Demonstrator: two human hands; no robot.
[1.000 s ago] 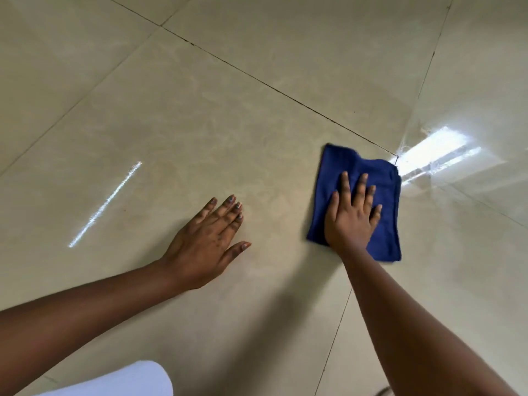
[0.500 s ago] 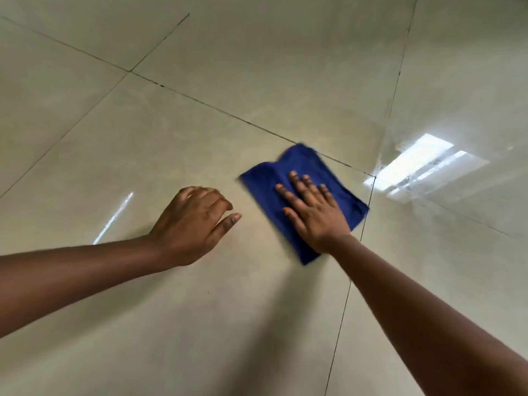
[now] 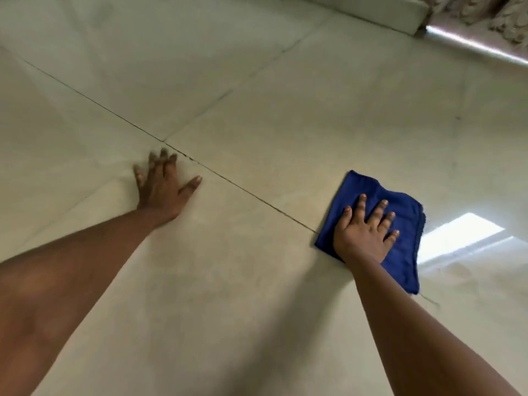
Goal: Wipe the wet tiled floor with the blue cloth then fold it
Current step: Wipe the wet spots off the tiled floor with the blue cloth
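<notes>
A blue cloth (image 3: 400,221), folded into a rough rectangle, lies flat on the glossy beige tiled floor (image 3: 257,281) at the right. My right hand (image 3: 364,232) presses down on it with fingers spread and straight. My left hand (image 3: 161,187) rests flat on the bare tile to the left, fingers spread, close to a crossing of grout lines; it is a little blurred.
Dark grout lines (image 3: 243,190) cross the floor diagonally. A bright window reflection (image 3: 457,238) shines on the tile just right of the cloth. At the top right, a pale skirting edge (image 3: 385,21) and a metal strip (image 3: 474,47) border the floor.
My right hand has slid the cloth to the right, away from my left hand. My left hand has opened from curled fingers to flat on the tile. The view has shifted forward.
</notes>
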